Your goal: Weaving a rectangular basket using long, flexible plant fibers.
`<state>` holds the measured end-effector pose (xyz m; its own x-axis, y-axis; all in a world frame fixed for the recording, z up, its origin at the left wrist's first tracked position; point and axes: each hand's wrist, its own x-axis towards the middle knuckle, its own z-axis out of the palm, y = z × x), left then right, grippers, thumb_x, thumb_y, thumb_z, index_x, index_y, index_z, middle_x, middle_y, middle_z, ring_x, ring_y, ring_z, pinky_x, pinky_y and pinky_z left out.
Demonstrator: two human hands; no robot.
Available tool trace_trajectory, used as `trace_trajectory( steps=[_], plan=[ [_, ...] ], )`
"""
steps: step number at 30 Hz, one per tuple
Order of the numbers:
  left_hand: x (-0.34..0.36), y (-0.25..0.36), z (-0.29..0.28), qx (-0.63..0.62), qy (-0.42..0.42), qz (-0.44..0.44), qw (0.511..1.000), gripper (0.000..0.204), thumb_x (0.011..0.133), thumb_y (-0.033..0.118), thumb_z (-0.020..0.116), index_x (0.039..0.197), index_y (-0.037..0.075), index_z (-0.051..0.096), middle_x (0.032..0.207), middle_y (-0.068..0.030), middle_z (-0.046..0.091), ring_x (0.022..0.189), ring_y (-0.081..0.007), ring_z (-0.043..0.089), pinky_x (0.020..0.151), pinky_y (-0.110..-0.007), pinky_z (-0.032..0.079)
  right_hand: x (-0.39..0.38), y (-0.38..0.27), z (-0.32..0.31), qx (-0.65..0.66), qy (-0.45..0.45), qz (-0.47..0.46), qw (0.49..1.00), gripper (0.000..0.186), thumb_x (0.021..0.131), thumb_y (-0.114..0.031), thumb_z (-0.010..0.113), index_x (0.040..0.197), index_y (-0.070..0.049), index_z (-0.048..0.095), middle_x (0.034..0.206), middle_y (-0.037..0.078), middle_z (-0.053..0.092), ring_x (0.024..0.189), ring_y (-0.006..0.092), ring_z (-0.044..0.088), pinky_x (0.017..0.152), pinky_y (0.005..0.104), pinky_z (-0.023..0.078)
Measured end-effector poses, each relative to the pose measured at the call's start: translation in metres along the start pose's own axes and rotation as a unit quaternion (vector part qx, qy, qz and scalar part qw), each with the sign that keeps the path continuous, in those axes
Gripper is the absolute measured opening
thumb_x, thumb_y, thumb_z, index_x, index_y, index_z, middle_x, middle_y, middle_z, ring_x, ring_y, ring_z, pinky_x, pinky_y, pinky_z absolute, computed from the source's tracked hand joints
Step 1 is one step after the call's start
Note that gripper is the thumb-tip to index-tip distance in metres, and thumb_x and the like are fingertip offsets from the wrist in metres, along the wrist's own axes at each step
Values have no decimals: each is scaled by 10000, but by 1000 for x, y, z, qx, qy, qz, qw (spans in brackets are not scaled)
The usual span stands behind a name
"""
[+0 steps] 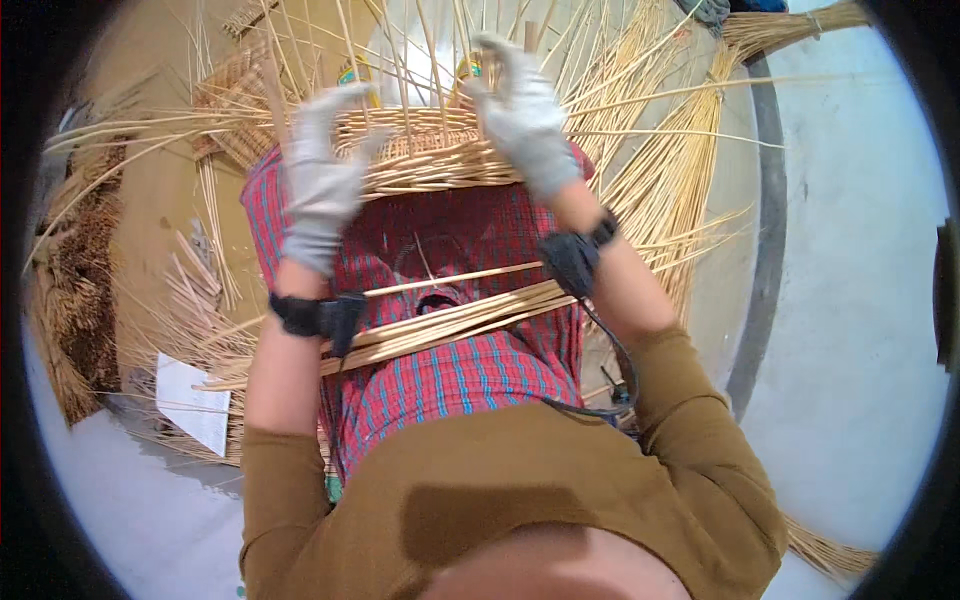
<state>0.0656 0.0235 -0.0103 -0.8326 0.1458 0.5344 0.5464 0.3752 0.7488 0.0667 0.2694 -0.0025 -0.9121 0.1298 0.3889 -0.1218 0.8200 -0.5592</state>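
Note:
A woven cane basket (pixel 425 160) with long upright stakes rests over my lap, which is covered by red and blue checked cloth (pixel 460 380). My left hand (pixel 325 170), in a pale glove, is at the basket's left part with fingers apart, slightly blurred. My right hand (pixel 515 115), also gloved, is raised at the basket's right part, fingers bent and apart among the stakes. Neither hand visibly grips anything. A bundle of peeled canes (pixel 440 325) lies across my thighs below the basket. Dark devices with cables are strapped to both my wrists.
Long pale canes (pixel 680 170) are heaped at the right, another bundle (pixel 780 28) at the top right. A woven piece (pixel 228 110) lies at the upper left, darker brushy material (pixel 80 280) at the far left. A white sheet (pixel 190 400) lies among cut sticks at the lower left.

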Motion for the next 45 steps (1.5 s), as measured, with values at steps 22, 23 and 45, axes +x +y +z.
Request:
trace_trajectory(
  steps=[22,23,45],
  plan=[
    [31,-115,34,-267,16,-361,893,443,1011,487,546,848,78,586,715,-72,638,683,-200,670,665,-340,549,43,72,-45,-342,-285,10,896,787,698,-851,571,1160,-235,740,1108,127,714,1085,319,642,989,433,448],
    [29,-117,34,-275,-3,-374,886,443,1011,487,546,848,78,586,715,-72,638,683,-200,670,665,-340,549,40,72,-44,-347,-312,23,884,787,698,-851,571,1160,-235,740,1108,127,714,1085,319,642,989,433,448],
    [-35,-21,-70,-270,103,-318,903,483,1023,517,501,826,80,559,668,-33,582,588,-145,574,593,-309,518,-72,-14,-68,-223,-77,-25,971,572,662,-687,729,942,-188,752,868,113,636,952,300,588,842,445,402]
  ],
)
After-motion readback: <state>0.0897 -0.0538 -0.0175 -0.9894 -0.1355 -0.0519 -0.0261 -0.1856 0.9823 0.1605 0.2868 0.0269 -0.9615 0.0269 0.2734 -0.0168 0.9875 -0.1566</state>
